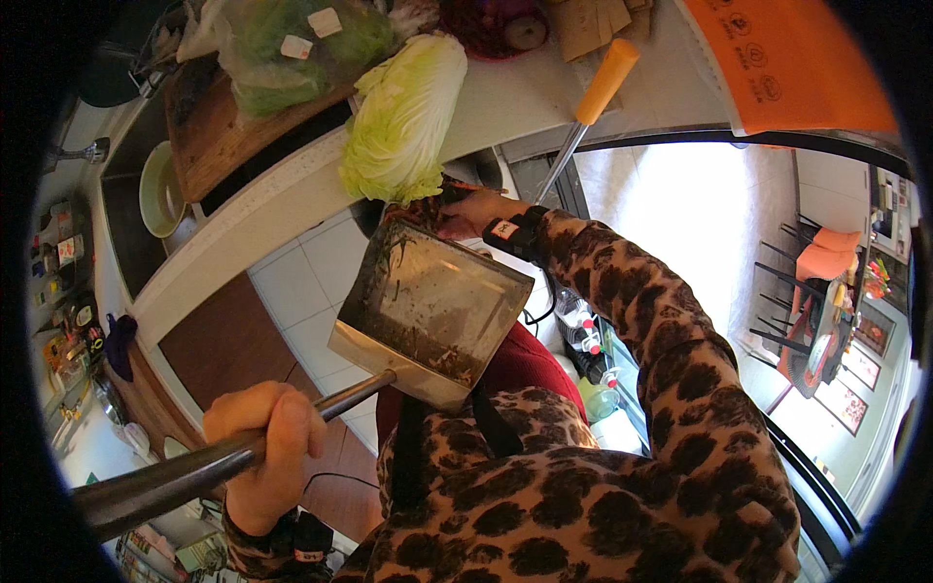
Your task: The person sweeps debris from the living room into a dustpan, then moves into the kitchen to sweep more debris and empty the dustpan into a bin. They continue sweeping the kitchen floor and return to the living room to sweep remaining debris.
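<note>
My left hand [273,452] is closed around the long metal handle [182,470] of a metal dustpan [437,313]. The pan tilts in front of my body, with dark bits and dry scraps [448,361] lying in it. At its far rim, my right hand [470,213] has its fingers curled on dark reddish-brown matter [415,213], too shadowed to name surely. Just beyond that hand, a napa cabbage [404,120] lies on the light counter, its leafy end overhanging the edge.
A metal rod with an orange-yellow grip [606,81] leans at the counter [503,102]. Bagged greens [291,73] rest on a wooden cutting board [219,138] by the sink, which holds a pale basin [162,189]. Bottles [583,328] stand on the floor at right. An orange bag [794,65] bears writing.
</note>
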The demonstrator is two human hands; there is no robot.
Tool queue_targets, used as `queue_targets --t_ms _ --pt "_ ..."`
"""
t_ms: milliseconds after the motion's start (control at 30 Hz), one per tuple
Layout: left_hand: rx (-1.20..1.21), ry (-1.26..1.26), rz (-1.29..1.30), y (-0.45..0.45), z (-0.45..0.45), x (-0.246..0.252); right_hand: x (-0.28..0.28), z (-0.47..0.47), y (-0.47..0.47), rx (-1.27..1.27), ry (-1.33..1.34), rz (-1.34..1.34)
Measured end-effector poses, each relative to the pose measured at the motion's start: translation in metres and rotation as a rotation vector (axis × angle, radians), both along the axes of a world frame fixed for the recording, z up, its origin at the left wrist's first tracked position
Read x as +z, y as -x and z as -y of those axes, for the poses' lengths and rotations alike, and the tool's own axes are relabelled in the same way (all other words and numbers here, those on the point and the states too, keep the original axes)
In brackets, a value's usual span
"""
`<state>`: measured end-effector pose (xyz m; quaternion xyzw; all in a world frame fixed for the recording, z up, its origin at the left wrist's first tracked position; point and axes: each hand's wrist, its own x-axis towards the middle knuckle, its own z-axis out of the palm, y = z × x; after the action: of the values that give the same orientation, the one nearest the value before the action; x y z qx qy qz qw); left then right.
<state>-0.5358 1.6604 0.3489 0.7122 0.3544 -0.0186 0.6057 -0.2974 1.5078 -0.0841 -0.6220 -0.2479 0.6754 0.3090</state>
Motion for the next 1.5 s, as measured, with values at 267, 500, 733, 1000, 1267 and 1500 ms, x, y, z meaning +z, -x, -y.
queue_targets --t_ms 267,500,733,1000,1267,1500 --pt "-0.035 -0.025 0.022 -0.005 -0.001 -0.002 -0.021 -0.011 -0.010 0.069 -0.528 0.418" --pt "-0.002 -0.005 0.022 -0.005 -0.002 -0.010 0.060 -0.015 0.006 0.344 0.008 0.888" --pt "-0.006 0.022 0.066 -0.006 -0.001 -0.012 0.098 0.000 0.010 0.532 -0.307 1.243" --pt "0.013 0.026 0.050 -0.006 -0.005 -0.007 0.114 0.005 0.007 0.658 -0.203 1.278" --pt "0.034 0.048 0.090 -0.005 -0.007 -0.008 0.110 0.017 0.001 0.634 -0.117 1.113" --pt "0.091 0.014 0.129 -0.002 -0.007 -0.012 0.093 0.006 0.004 0.741 -0.121 0.990"
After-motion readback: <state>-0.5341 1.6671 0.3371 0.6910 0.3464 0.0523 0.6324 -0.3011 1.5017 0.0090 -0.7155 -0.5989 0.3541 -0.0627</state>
